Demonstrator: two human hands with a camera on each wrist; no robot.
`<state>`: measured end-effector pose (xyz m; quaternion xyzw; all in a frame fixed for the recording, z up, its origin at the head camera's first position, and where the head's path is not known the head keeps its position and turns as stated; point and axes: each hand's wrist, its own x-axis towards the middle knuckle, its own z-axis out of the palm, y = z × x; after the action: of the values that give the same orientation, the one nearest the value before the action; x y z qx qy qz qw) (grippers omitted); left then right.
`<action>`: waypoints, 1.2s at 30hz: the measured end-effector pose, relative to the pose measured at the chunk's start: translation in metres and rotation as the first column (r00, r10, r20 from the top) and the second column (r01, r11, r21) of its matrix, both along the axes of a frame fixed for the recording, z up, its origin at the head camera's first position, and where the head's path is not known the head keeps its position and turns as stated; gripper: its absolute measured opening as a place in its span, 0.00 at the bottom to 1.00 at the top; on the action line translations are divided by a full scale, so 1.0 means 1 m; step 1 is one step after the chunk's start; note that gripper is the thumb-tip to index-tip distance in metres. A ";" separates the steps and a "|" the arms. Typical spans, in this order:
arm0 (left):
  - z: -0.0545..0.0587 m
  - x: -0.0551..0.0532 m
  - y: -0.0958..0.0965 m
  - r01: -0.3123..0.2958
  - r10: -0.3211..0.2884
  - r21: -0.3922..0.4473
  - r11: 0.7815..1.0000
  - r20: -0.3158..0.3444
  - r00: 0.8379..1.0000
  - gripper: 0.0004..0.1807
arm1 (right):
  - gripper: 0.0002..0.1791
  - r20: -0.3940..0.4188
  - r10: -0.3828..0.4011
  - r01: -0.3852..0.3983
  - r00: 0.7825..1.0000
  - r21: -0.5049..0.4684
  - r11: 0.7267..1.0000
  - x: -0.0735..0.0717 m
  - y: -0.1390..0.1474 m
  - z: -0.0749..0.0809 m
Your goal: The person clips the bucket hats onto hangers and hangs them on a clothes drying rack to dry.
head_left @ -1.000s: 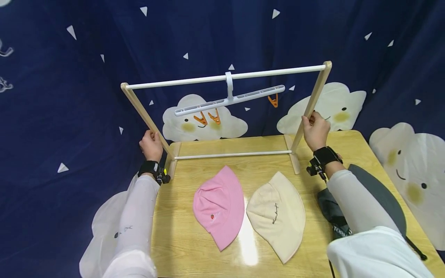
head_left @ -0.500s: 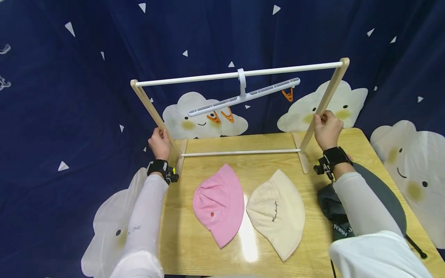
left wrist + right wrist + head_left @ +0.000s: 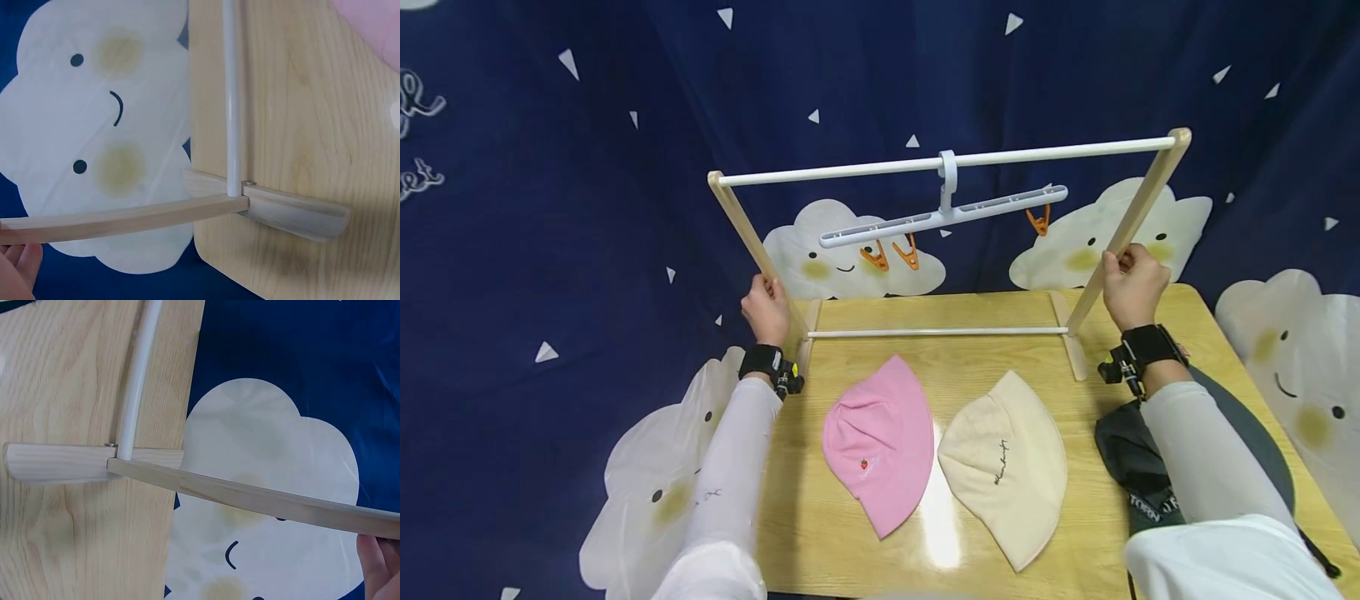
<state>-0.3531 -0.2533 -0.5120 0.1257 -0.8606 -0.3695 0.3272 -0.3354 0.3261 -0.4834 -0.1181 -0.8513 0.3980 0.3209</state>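
A small garment rack with wooden posts and a white top bar (image 3: 850, 170) stands at the back of the table. My left hand (image 3: 766, 310) grips its left post (image 3: 125, 219), and my right hand (image 3: 1137, 287) grips the right post (image 3: 262, 499), both around mid-height. From the top bar hangs a white hanger (image 3: 946, 217), tilted up to the right. Several orange clips hang under it, such as one clip (image 3: 1039, 220) near its right end. In front of the rack lie a pink bucket hat (image 3: 880, 446) and a cream bucket hat (image 3: 1007, 471).
A dark hat (image 3: 1138, 454) lies at the right of the wooden table (image 3: 865, 575), partly hidden under my right forearm. Behind the table hangs a navy curtain (image 3: 625, 208) with white clouds and triangles. A lower white rod (image 3: 936, 332) joins the rack's feet.
Both hands have shifted the rack to the right along the table, and the hanger has swung slightly on the bar. The pink and cream hats have stayed put.
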 end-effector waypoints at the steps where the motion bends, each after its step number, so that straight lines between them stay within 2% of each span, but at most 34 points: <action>1: -0.001 0.001 0.003 0.002 -0.002 -0.001 1.000 0.004 1.000 0.13 | 0.18 0.001 -0.001 0.001 1.000 0.005 1.000 0.001 0.002 -0.001; 8: -0.005 0.004 0.014 0.013 -0.013 -0.008 1.000 -0.023 1.000 0.13 | 0.20 0.018 0.003 -0.004 1.000 0.007 1.000 0.003 0.012 -0.002; 12: -0.007 0.007 0.019 -0.006 0.005 -0.008 1.000 -0.024 1.000 0.12 | 0.20 0.039 -0.018 0.018 0.999 0.023 1.000 0.006 0.016 -0.003; 15: -0.006 0.007 0.024 0.004 -0.004 0.000 1.000 -0.022 1.000 0.12 | 0.20 0.045 -0.041 0.039 0.998 0.045 0.998 0.008 0.022 -0.004; 21: -0.005 0.005 0.035 0.020 -0.019 0.012 1.000 -0.029 0.999 0.13 | 0.18 0.014 -0.069 0.068 0.998 0.069 0.995 0.005 0.037 -0.001; 28: -0.004 0.007 0.045 0.025 -0.025 0.000 1.000 -0.025 0.999 0.13 | 0.17 -0.021 -0.083 0.084 0.996 0.059 0.995 0.004 0.046 -0.002; 36: -0.005 0.007 0.053 0.043 -0.043 -0.003 0.999 -0.044 0.998 0.13 | 0.16 -0.018 -0.088 0.089 0.996 0.055 0.995 0.001 0.057 -0.001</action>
<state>-0.3461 -0.2006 -0.5173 0.0986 -0.8560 -0.3784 0.3383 -0.3343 0.3829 -0.4848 -0.1435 -0.8535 0.3604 0.3481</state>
